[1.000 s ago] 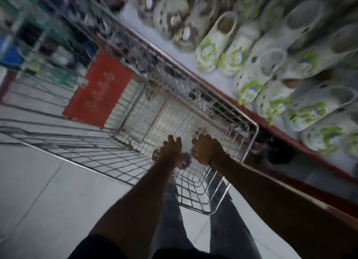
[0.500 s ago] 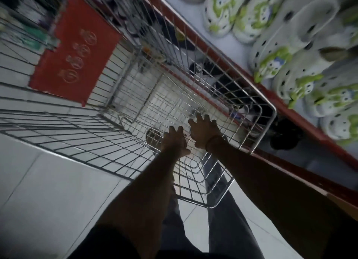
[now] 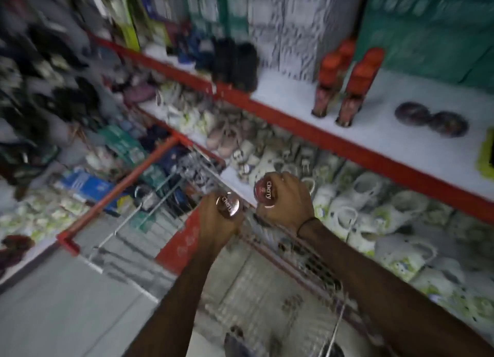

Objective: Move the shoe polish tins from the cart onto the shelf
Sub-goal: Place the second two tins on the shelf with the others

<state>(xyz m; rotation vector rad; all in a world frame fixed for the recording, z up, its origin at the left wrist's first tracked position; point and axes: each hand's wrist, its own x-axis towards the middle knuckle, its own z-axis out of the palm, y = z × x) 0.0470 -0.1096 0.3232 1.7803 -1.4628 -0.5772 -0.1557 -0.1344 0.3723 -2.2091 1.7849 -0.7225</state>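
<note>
The left hand and the right hand each grip one tin, the left tin and the right tin, lids up, above the cart at centre. I judge they are carried together to save a trip to the shelf at upper right, where two tins already lie

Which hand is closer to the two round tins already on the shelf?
Right. The right hand, holding a tin, is below and left of the shelf tins. The left hand, holding another tin, is farther left and lower.
</note>
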